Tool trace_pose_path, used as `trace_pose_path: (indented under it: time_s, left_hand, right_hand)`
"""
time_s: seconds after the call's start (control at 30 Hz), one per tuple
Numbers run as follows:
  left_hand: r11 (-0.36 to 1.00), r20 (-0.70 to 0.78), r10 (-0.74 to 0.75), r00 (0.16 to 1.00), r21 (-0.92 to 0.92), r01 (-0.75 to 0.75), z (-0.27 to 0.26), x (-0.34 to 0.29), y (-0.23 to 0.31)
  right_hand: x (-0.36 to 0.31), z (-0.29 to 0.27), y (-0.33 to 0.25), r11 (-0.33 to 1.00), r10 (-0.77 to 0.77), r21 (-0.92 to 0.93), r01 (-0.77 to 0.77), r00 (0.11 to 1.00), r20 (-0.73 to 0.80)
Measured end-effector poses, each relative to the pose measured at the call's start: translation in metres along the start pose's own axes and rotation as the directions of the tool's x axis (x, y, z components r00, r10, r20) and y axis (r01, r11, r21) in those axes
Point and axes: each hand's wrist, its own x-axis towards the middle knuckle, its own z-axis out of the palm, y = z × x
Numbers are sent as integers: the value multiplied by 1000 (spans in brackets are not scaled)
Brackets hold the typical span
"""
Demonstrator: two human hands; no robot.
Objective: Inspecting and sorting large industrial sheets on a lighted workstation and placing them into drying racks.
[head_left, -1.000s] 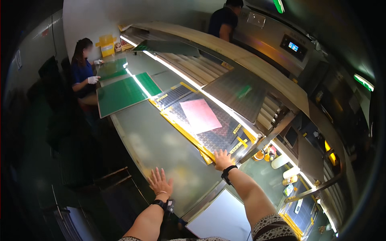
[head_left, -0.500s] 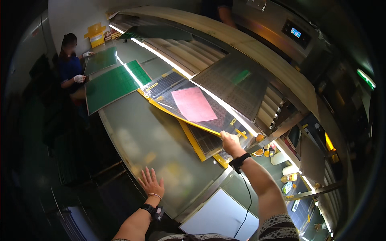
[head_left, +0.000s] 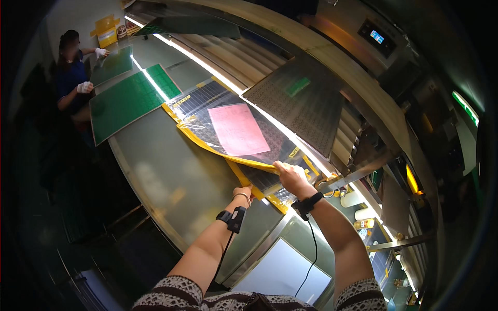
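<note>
Centrally placed upper sheet: a dark, see-through film point(head_left: 280, 142) edged in yellow, lying across the middle of the frame, its near edge lifted and bowed above the sheet beneath.
Right hand: closed at center right point(head_left: 293, 179), thumb and fingers pinching the upper sheet's yellow edge; a black wristband point(head_left: 307, 204) circles the wrist.
Left hand: curled at lower center point(head_left: 243, 195), beside the yellow border of the lower sheet point(head_left: 262, 181); its fingertips are partly hidden, and whether it grips that border cannot be told.
Pink paper: a rectangle point(head_left: 238, 129) resting on the upper sheet, just above the center of the frame.
Worktable: a gray, glossy surface point(head_left: 150, 171) running from the upper left to the lower center, under both sheets.
Green panels: a large one point(head_left: 129, 106) at left, near the upper sheet's far corner, and a smaller one point(head_left: 115, 66) above it.
Co-worker: a person in a blue top at upper left, one white-gloved hand point(head_left: 84, 87) near the large panel.
Light strip: a bright line point(head_left: 199, 62) slanting from upper left to center right along the upper sheet's far side.
White board: a pale rectangle point(head_left: 282, 272) at bottom center, between the forearms.
</note>
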Motion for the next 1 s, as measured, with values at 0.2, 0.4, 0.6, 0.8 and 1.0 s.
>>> trace_pose_path:
  time_s: [0.2,0.4,0.6,0.8,1.0]
  left_hand:
    - [964,169,221,961,109,-241,32,-34,55]
    - [964,280,99,955,210,-161,29,-43,72]
    - [991,444,125,887,-6,-136,21,-22,39]
    - [981,380,196,904,-68,-184,-13,-1,4]
    - [956,180,158,971,220,-196,-21,-5,-7]
  right_hand:
    - [1,-5,12,999,-40,32,37,997,72]
    - [-4,-8,-14,999,-28,48,20,984,177]
    - [9,18,5,996,21,-90,-4,983,184]
    - [23,0,16,994,105,3,-107,981,164]
    - [23,-9,21,999,42,-15,-43,998,-43]
